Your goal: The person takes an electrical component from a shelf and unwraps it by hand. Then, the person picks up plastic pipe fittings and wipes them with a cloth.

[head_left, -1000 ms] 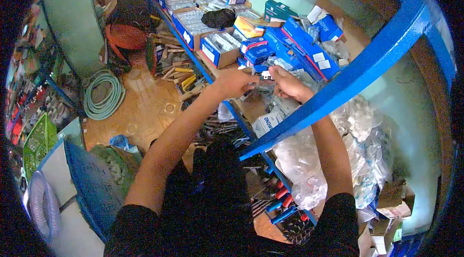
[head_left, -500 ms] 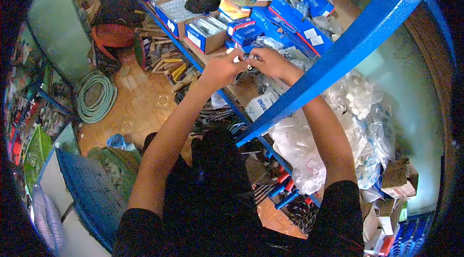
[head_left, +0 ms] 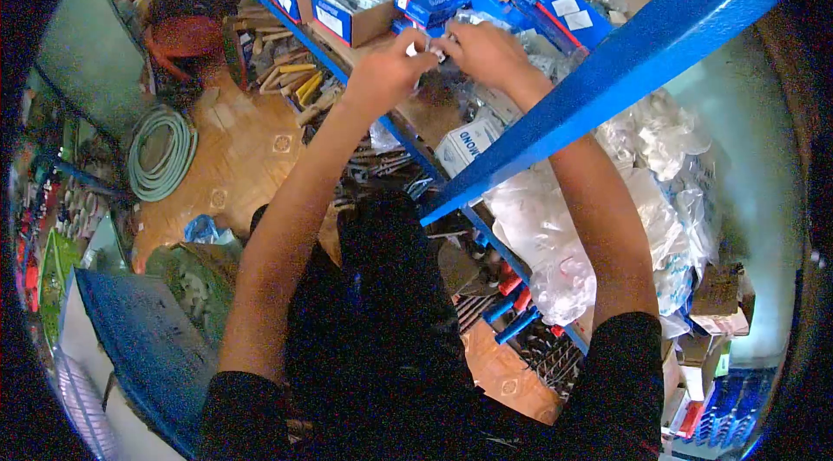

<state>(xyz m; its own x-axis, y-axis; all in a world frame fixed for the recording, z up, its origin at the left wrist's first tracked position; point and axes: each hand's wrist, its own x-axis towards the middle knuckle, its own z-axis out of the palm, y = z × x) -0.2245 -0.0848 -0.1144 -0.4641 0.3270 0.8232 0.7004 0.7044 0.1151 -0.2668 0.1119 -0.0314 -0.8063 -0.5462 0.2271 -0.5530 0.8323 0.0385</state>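
Observation:
My left hand (head_left: 388, 72) is closed, with a small white piece (head_left: 413, 50) showing between its thumb and fingers. Close beside it, my right hand (head_left: 488, 53) is pinched at the fingertips near a small shiny bit (head_left: 440, 53), too small to name. Both hands are raised over the shelf, in front of an open carton of clear-wrapped packets (head_left: 354, 6) and some blue boxes (head_left: 431, 1). Clear plastic bags (head_left: 486, 101) lie beneath my right wrist.
A blue metal post (head_left: 607, 84) slants across, in front of my right forearm. White plastic bags (head_left: 555, 235) heap up at the right, near a white box (head_left: 468, 147). Wooden handles (head_left: 291, 79) lie below the shelf. A coiled hose (head_left: 163, 153) rests on the tiled floor.
The view has tilted down, so the shelf and boxes sit higher in it. My hands stay close together at the same place over the shelf, with the fingers slightly shifted.

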